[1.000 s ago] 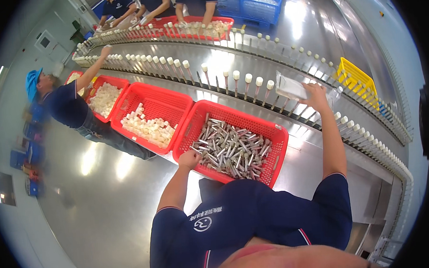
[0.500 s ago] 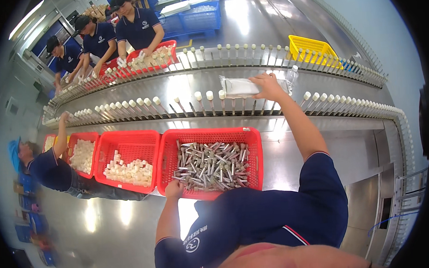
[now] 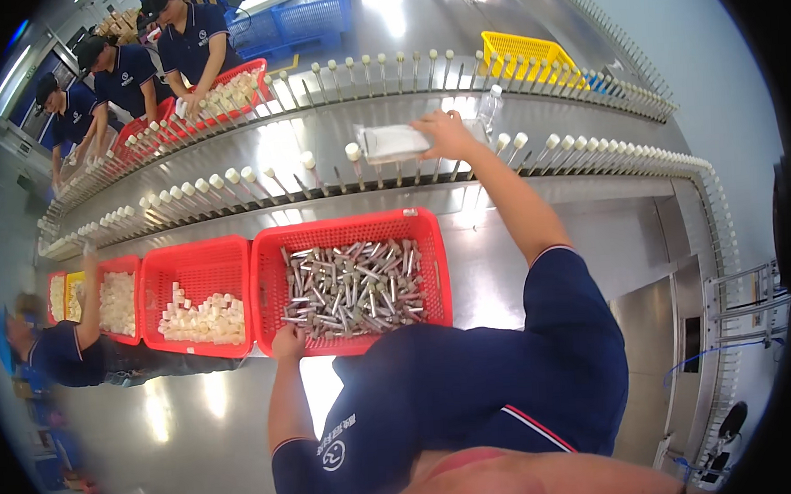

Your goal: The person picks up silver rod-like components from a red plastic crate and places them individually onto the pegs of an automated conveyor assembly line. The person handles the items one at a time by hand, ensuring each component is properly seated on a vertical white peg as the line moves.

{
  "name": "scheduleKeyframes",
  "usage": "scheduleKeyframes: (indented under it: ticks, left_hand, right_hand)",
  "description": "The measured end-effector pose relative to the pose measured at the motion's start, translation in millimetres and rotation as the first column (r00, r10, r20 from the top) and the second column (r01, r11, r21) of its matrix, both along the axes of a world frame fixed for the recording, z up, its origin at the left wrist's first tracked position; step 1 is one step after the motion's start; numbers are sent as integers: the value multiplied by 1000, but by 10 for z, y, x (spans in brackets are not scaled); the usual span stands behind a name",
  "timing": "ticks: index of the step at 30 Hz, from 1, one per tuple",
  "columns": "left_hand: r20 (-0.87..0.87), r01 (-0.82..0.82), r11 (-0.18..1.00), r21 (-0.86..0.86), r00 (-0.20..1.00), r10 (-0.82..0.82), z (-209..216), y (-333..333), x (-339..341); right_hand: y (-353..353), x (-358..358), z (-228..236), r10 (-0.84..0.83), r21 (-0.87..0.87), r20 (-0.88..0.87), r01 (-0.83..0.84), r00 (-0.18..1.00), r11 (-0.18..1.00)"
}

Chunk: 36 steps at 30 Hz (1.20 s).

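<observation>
The right hand (image 3: 448, 137) partly hides a white packet (image 3: 393, 142).

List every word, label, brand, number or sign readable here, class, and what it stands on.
Wearer's navy shirt: white characters beside a round emblem; not copied out.
Co-workers' shirts: chest marks, too small to read.
Red basket of silvery pieces: rim tag, too small to read.

- Right forearm (image 3: 519, 206) is slanting forward and inward.
- Right hand (image 3: 446, 135) is facing palm-down, fingers pointing left.
- Left hand (image 3: 289, 343) is resting curled at near-left corner of red basket (image 3: 350, 229).
</observation>
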<state>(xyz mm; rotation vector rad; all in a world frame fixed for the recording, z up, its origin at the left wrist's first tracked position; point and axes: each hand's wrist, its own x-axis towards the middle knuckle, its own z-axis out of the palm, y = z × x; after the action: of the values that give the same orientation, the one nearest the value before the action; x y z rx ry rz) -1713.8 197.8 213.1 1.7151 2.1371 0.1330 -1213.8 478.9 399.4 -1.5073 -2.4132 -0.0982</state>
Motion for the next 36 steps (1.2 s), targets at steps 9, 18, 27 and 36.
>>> scheduleKeyframes:
  ticks: [9, 18, 27, 36]
  left_hand:
    - [-1, -15, 1000, 26, 1000, 15, 14, -91, -203]
    - [19, 7, 1000, -22, 1000, -6, 359, -415, 27]
    - [-29, 37, 997, -62, 999, -39, 313, -451, 101]
    - [-7, 14, 996, -90, 1000, -15, 433, -675, 318]
  right_hand:
    - [-59, -258, 302, 29, 28, -56, -27, 998, 999]
    - [-406, -28, 934, 76, -52, -34, -77, 997, 996]
    - [-533, 86, 770, -36, -180, -11, 33, 999, 983]
    - [-833, 273, 639, -56, -114, -3, 55, 998, 992]
